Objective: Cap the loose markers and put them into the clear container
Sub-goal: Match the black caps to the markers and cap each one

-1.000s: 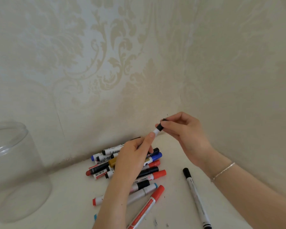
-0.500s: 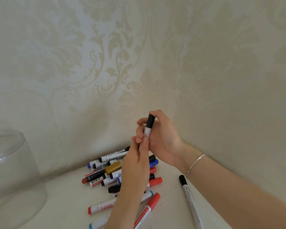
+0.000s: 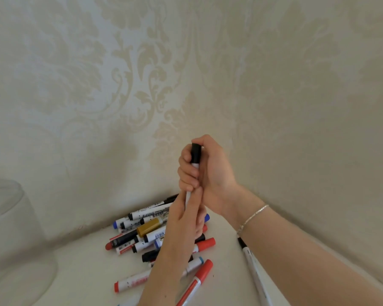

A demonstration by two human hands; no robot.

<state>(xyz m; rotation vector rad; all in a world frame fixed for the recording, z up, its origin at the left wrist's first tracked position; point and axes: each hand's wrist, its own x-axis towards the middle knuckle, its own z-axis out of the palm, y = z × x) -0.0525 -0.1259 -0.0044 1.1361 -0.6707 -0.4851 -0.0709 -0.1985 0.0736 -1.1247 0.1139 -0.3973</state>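
Marker [image 3: 194, 166] with a white barrel and a black cap stands almost upright in your two hands, above the heap on the table [image 3: 86, 270]. Your right hand [image 3: 205, 173] has its fingers curled round the upper barrel just under the cap, and your left hand [image 3: 189, 219] pinches the lower barrel from below. Any print on this barrel is hidden by your fingers.

Beneath your left hand lies the pile of markers [image 3: 142, 235]: white barrels with red, blue and black caps, one with a mustard-gold cap, several carrying barcode stickers and small print too blurred to read. A red-capped one at the near edge bears red lettering you cannot make out. A thin white pen [image 3: 252, 266] with a black cap lies apart to the right, partly under your right forearm. The clear container [image 3: 11, 235] stands at the far left of the table, well apart from the pile
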